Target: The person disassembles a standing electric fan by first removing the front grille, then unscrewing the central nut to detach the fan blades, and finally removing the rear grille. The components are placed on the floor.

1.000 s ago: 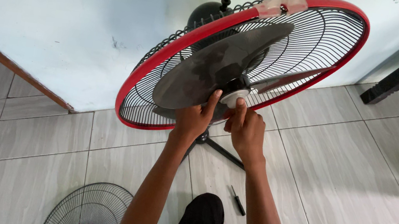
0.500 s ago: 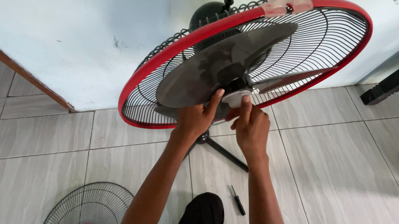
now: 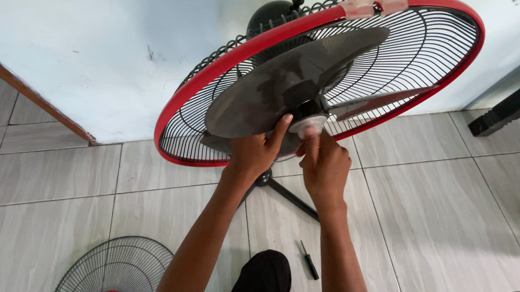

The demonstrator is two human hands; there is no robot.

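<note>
I have both hands up at the middle of the stand fan. My left hand (image 3: 258, 151) grips the near edge of the dark grey blade (image 3: 281, 88), fingers curled under it and thumb up against the hub. My right hand (image 3: 323, 167) pinches the small white cap (image 3: 311, 125) at the blade's centre, fingertips closed around it.

As I judge it, the strip-down is partly done: the front guard (image 3: 114, 268), a black wire dome with a red centre, lies already off on the tiled floor (image 3: 459, 221) at the near left, and a small screwdriver (image 3: 308, 260) lies on the tiles just right of my knee (image 3: 264, 282). What is left is the cap, which sits on the shaft, and the blade behind it, not yet off. I cannot tell how loose the cap is.

The only container-like thing here is the rear guard (image 3: 423, 47), a shallow wire basket with a red rim (image 3: 216, 72), tilted toward me; inside it sits nothing but the blade. The black motor housing (image 3: 271, 15) shows behind it, against the pale wall.
</note>
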